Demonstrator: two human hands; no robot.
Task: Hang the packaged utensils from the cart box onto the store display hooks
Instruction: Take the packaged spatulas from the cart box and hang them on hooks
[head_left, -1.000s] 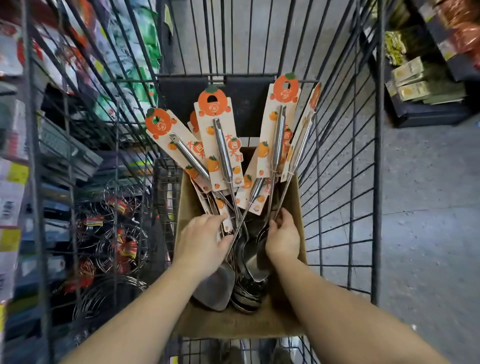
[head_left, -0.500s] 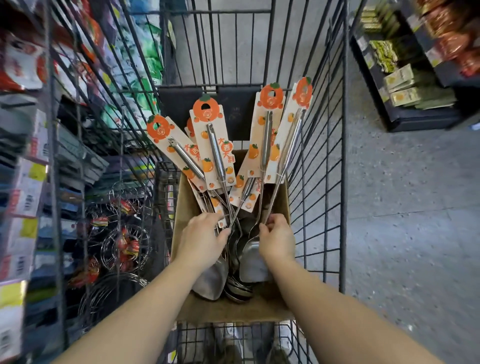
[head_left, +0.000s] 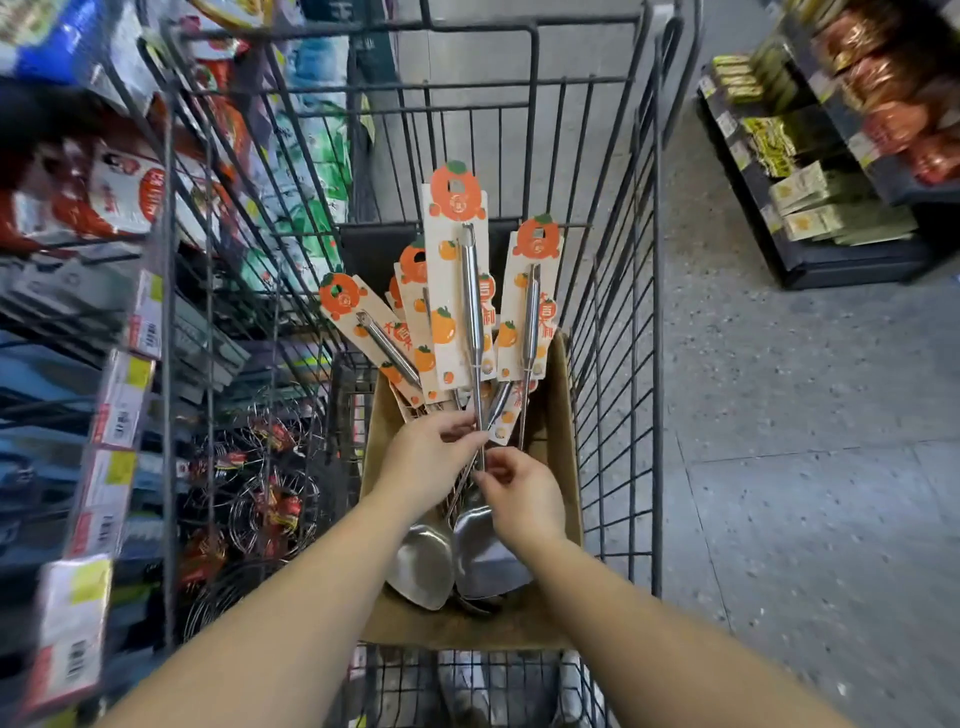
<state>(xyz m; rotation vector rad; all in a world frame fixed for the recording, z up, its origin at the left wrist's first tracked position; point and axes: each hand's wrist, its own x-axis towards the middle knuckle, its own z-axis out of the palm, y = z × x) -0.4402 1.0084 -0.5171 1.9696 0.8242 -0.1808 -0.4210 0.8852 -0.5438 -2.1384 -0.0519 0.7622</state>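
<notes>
Brown cardboard box (head_left: 558, 467) sits inside the black wire shopping cart (head_left: 618, 312), against its right side. A bundle of steel utensils on cream backing cards printed with orange fruit stands in it, bowls down, cards fanning upward.

The tallest one, a long steel ladle or turner on a cream card topped with an orange persimmon-shaped hang tab (head_left: 457, 291), stands nearly upright. Its long axis runs straight away from the hands toward the far end of the cart, with the tab hole at the top end, farthest from the grip.

Left hand (head_left: 428, 467): fingers curled, thumb and forefinger pinching the thin steel shaft just below the card's bottom edge. Right hand (head_left: 524, 499): just beside and a little lower, fingertips closed on the same shaft or its neighbour; which one, cannot tell. Both hands are at the shaft, the left nearer the card.

Other carded utensils (head_left: 530, 306) lean left and right of the tall one, shafts crossing near the hands. Bowls (head_left: 483, 556) nest at the box bottom.

Judgement: the display racks lie to the person's left, past the cart wall, so the tab end must swing left and lead onto a hook. A tangle with the crossed shafts is the likely snag.
</notes>
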